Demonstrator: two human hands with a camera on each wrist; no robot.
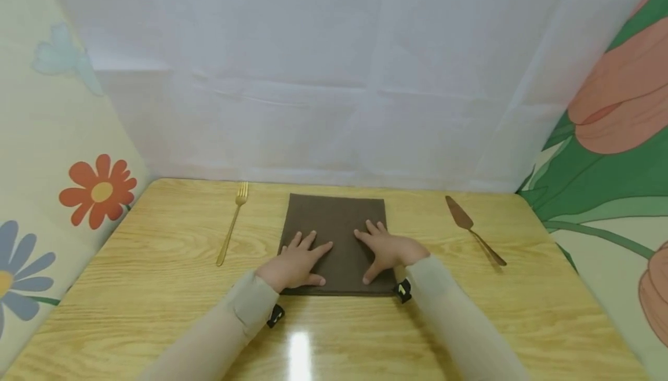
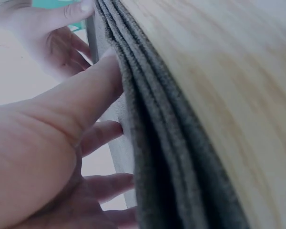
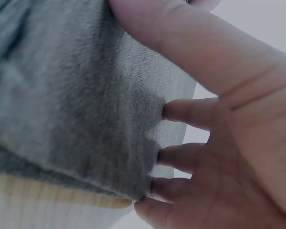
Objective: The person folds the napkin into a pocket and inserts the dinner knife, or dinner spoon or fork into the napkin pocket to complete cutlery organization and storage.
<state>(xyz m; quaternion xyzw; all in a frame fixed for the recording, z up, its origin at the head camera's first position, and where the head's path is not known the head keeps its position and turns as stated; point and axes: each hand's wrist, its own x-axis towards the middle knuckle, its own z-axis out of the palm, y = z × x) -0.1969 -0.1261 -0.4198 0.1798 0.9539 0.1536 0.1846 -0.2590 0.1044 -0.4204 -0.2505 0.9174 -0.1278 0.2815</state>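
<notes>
A dark brown cloth (image 1: 339, 218), folded into a flat square, lies at the middle of the table. Its edge in the left wrist view shows several stacked layers of the cloth (image 2: 148, 109). My left hand (image 1: 297, 262) rests on the near left part with fingers spread and fingertips touching the top. On the right part, my right hand (image 1: 388, 247) also touches the cloth, thumb toward the near edge. In the right wrist view the fingertips of the right hand (image 3: 214, 157) meet the fabric (image 3: 95, 109) near its side edge.
To the left of the cloth lies a gold fork (image 1: 231, 224), tines away from me. A copper-coloured cake server (image 1: 472, 227) lies on the right. The wooden table (image 1: 156, 311) ends at a white sheet (image 1: 292, 79) behind, with flower-patterned panels (image 1: 616, 207) at both sides.
</notes>
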